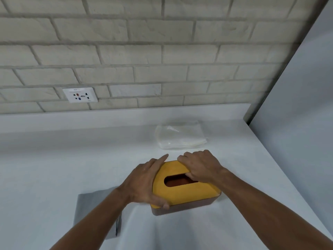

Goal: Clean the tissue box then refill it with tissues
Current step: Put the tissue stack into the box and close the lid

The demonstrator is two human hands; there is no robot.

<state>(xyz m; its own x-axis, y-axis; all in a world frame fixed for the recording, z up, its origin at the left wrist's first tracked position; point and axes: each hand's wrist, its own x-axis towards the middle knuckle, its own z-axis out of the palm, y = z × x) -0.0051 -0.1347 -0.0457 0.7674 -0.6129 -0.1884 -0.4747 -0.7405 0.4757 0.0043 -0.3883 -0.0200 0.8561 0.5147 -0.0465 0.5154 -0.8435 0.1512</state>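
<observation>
A tissue box [189,195] with a yellow lid and a brown base stands on the white counter in the middle of the head view. The oval slot in its lid shows a dark inside. My left hand [146,181] grips the lid's left end, thumb on the near corner and fingers along the far side. My right hand [200,166] holds the lid's far right part, thumb hooked into the slot and fingers curled over the back edge. A clear plastic pack of white tissues [180,136] lies just behind the box.
A folded grey cloth [93,202] lies on the counter [54,168] to the left, partly under my left forearm. A brick wall with a white socket plate [80,95] runs behind. A white side panel [297,114] bounds the counter on the right.
</observation>
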